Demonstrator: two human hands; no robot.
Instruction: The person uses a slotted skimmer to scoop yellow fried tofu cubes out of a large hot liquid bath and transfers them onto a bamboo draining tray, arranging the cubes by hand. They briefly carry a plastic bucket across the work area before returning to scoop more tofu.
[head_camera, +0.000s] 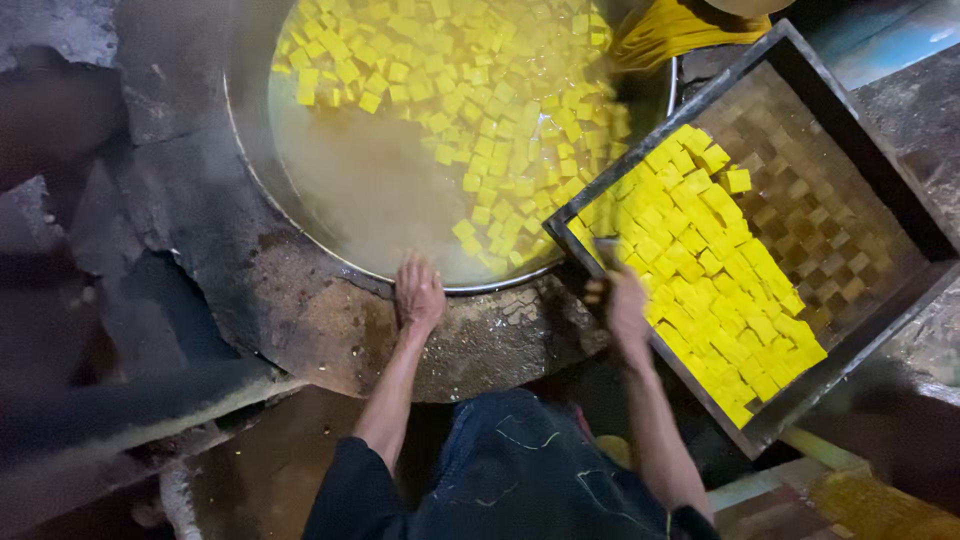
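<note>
A big round metal pan (330, 258) sunk in a rough stone stove holds cloudy liquid and many floating yellow cubes (470, 90). My left hand (418, 292) rests flat on the stove just outside the pan's near rim, fingers apart, holding nothing. My right hand (622, 300) grips the near corner of a dark rectangular tray (880, 180), which is tilted with that corner over the pan's rim. Yellow cubes (715, 270) are heaped along the tray's lower side. The upper part of the tray's base shows a bare square grid.
The stained stone stove top (300, 320) surrounds the pan. A yellow cloth (670, 30) lies at the pan's far rim. My dark trousers (520, 470) fill the lower middle. Wet floor shows at the lower right.
</note>
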